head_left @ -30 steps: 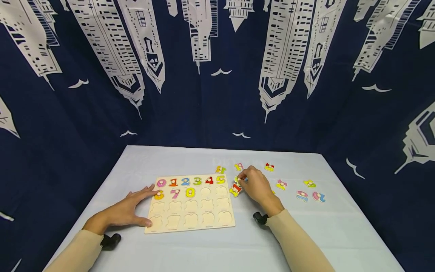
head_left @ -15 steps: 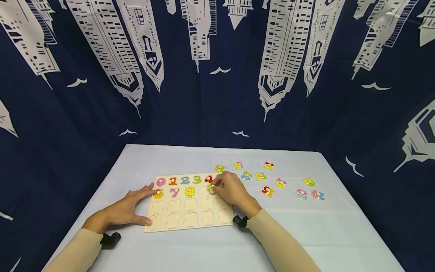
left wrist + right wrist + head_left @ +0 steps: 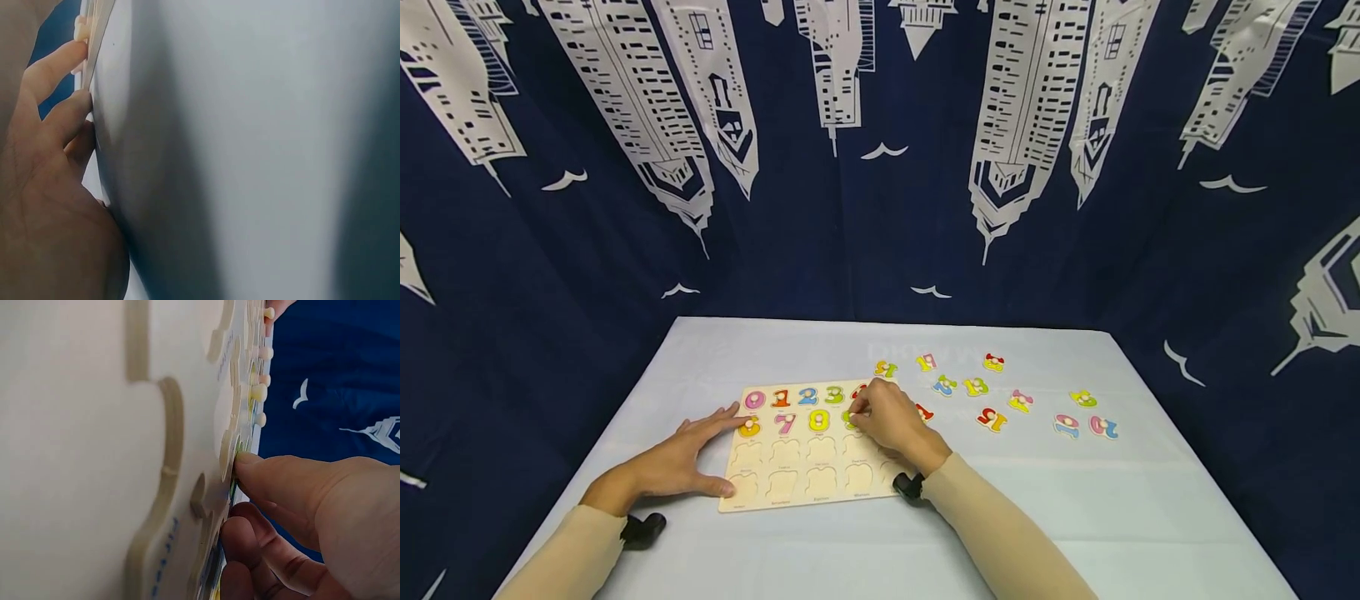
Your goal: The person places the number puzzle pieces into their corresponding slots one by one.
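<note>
Board point(image 3: 802, 488) lies flat on the white desk point(image 3: 737, 554), between the hands. Its left edge is touched by the left hand point(image 3: 681, 457) — fingers spread, thumb at the near corner, nothing grasped; a fingertip is set at the 6 point(image 3: 750, 428). The green piece point(image 3: 848, 420) is pinched between thumb and finger of the right hand point(image 3: 891, 421), in the second row, beside the 8 point(image 3: 819, 421). Whether it is fully seated cannot be told. The 7 point(image 3: 785, 424) is placed between the hands; ahead of it are set the 0 point(image 3: 755, 401), 1 point(image 3: 781, 398), 2 point(image 3: 807, 397) and 3 point(image 3: 834, 395). The 4 point(image 3: 859, 390) is partly covered by the right hand. Nearer the body, two rows of cut-outs are seen. A red piece point(image 3: 926, 412) is half hidden just beside the right hand — the 15 point(image 3: 992, 419) is seen farther right, upside down. Other loose pieces are scattered ahead and rightward. Behind everything, blue cloth point(image 3: 850, 233) is hung.
</note>
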Demonstrator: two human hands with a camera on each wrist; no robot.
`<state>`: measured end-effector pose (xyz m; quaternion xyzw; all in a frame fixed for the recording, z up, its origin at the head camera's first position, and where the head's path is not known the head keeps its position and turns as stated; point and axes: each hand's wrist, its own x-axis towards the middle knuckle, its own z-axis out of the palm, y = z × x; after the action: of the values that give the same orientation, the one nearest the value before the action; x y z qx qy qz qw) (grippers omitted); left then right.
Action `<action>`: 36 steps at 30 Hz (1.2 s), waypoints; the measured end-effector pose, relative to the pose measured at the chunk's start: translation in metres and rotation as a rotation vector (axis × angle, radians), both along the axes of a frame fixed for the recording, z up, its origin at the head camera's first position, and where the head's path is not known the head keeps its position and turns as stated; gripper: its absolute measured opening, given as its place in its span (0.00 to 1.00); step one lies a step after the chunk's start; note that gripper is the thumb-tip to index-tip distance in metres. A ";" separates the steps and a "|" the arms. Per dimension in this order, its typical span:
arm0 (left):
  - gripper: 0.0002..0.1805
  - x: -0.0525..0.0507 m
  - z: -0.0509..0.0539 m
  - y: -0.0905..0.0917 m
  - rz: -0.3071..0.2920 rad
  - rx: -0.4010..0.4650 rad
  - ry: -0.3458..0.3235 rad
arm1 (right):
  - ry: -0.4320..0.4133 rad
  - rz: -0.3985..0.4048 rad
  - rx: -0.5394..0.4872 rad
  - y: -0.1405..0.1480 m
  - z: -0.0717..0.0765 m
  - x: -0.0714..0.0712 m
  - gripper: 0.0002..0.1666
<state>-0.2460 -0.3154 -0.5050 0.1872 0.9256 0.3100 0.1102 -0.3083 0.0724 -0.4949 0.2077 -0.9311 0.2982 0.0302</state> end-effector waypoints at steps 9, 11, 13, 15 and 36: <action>0.63 -0.001 0.004 0.001 -0.003 -0.002 0.005 | 0.002 -0.001 0.019 0.000 -0.001 -0.003 0.02; 0.62 -0.001 0.005 0.001 -0.001 -0.002 -0.001 | -0.002 0.004 0.016 0.001 -0.002 -0.003 0.02; 0.62 -0.001 0.005 0.001 0.000 -0.006 -0.004 | -0.009 0.009 0.015 0.002 -0.002 -0.002 0.04; 0.62 -0.001 0.004 0.001 0.000 -0.012 -0.003 | -0.017 0.013 0.007 0.003 -0.002 -0.002 0.05; 0.62 0.000 -0.004 -0.003 -0.022 -0.012 0.051 | 0.038 -0.065 -0.054 0.097 0.005 0.013 0.10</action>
<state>-0.2464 -0.3181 -0.5085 0.2043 0.9279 0.2983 0.0911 -0.2948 0.1692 -0.4899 0.1823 -0.9282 0.3181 0.0630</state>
